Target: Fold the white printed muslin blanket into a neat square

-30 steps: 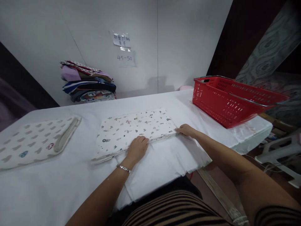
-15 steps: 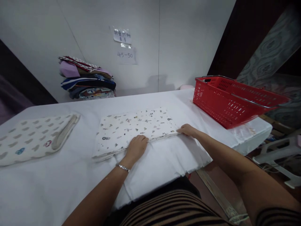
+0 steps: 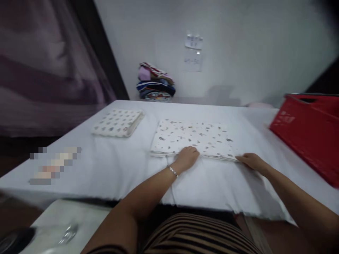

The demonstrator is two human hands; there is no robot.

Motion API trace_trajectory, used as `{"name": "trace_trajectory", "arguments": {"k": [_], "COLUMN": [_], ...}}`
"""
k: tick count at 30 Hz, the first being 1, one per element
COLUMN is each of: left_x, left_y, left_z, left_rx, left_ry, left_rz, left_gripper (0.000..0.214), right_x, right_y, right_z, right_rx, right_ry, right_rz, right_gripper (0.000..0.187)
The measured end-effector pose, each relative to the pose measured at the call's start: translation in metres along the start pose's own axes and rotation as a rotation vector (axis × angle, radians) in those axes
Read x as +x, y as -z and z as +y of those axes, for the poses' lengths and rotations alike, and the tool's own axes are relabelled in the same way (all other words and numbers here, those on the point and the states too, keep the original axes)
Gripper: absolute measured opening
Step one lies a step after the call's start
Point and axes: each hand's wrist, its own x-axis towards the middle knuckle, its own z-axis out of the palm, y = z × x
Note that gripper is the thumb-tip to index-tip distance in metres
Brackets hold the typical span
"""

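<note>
A white cloth (image 3: 190,135) with small grey and brown prints lies folded flat in front of me. At its near edge, my left hand (image 3: 188,157) is closed palm down, with the thumb hidden. My right hand (image 3: 251,162) pinches the near right corner between thumb and fingers. Farther left lies a second folded cloth (image 3: 113,123), cream with rows of grey shapes, apart from both hands.
Both cloths lie on a white-covered table (image 3: 127,165). A red plastic basket (image 3: 307,137) stands at the right. Folded textiles (image 3: 156,83) are stacked by the wall under paper signs (image 3: 193,53). A blurred-out item (image 3: 55,167) lies near the left edge.
My view has turned left, so the cloth, hands and basket appear farther right, and more of the table's left end shows. Both hands stay at the same edge of the cloth.
</note>
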Motion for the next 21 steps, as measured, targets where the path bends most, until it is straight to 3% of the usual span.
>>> {"name": "trace_trajectory", "arguments": {"k": [2, 4, 6, 8, 11, 15, 18, 21], "left_x": [-0.005, -0.014, -0.025, -0.038, -0.06, -0.1, -0.133, -0.153], "left_y": [-0.001, -0.002, 0.0, 0.005, 0.018, 0.038, 0.046, 0.046], "left_z": [-0.005, -0.012, -0.018, -0.025, -0.039, -0.066, -0.085, -0.093], "left_rx": [-0.003, 0.028, 0.071, 0.097, 0.088, 0.01, -0.064, -0.133], "left_ry": [0.025, 0.051, 0.073, 0.096, 0.166, 0.303, 0.484, 0.762], "left_rz": [0.007, 0.011, 0.013, 0.014, 0.028, 0.116, 0.3, 0.496], "left_gripper": [0.017, 0.018, 0.018, 0.018, 0.019, 0.018, 0.022, 0.018], "right_x": [0.004, 0.003, -0.003, -0.008, -0.009, -0.002, 0.001, -0.001], "right_y": [0.002, 0.0, -0.007, -0.019, -0.035, -0.043, -0.046, -0.056], "right_z": [0.002, -0.001, -0.009, -0.019, -0.032, -0.037, -0.044, -0.072], "right_rx": [-0.154, -0.259, -0.294, -0.271, -0.208, -0.157, -0.138, -0.121], "right_ry": [0.029, 0.098, 0.282, 0.507, 0.718, 0.764, 0.804, 0.895], "right_rz": [0.023, 0.179, 0.333, 0.394, 0.349, 0.325, 0.32, 0.275], "right_gripper": [0.041, 0.044, 0.047, 0.047, 0.043, 0.036, 0.03, 0.028]}}
